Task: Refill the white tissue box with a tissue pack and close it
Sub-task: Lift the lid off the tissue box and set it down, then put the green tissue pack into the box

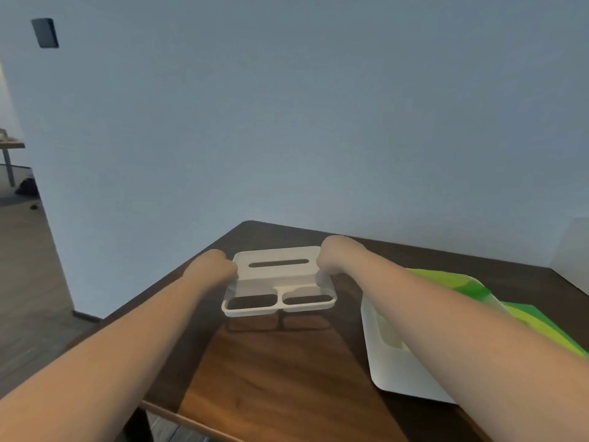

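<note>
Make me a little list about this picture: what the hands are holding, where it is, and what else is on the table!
held thing: white tissue box lid, with a slot on top and two open trays in front
left hand: grips the lid's left side
right hand: grips the lid's right side
lid position: lifted above the brown table, shadow underneath
on the right: white box base and green tissue pack, partly hidden by the right arm
refill: not yet done

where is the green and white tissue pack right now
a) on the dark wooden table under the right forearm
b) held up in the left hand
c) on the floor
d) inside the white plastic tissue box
a: the green and white tissue pack lies on the dark wooden table beneath the right forearm, while both hands grip the white plastic tissue box.
</note>
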Demonstrator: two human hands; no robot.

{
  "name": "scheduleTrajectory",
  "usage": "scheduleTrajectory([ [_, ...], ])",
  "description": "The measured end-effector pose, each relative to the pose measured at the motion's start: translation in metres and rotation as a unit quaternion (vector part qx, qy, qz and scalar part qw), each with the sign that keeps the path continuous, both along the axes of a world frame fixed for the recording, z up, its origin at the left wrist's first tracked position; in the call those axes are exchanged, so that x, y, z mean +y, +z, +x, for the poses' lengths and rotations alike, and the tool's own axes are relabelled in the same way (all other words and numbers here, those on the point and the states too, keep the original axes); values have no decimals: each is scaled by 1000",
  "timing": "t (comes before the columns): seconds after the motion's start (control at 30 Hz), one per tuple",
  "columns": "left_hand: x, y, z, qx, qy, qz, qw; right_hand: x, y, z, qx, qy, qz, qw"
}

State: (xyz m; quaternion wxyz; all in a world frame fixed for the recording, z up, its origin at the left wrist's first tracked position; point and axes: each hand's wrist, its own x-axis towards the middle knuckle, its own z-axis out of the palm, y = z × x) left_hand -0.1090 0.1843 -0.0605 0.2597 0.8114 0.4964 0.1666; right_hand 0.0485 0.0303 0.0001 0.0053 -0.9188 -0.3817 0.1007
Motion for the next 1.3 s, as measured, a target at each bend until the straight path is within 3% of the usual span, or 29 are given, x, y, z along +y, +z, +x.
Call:
scheduleTrajectory([
  [0.13,10,-17,5,10,21,12,1000,15,-16,2,4,12,-89,996],
  [0.53,13,-32,15,43,9,21,999,28,-42,13,22,1,-99,995],
  [0.83,-12,0,28,27,-24,70,997,5,-6,1,31,12,-38,999],
  [0.97,-38,18,39,-16,-82,78,993,-23,15,4,42,-8,61,997],
  [1.13,-93,41,58,-94,-171,68,978,-76,39,35,-6,-59,188,980],
  [1.3,-152,54,81,-120,-281,46,951,-149,41,72,-53,-136,241,960],
])
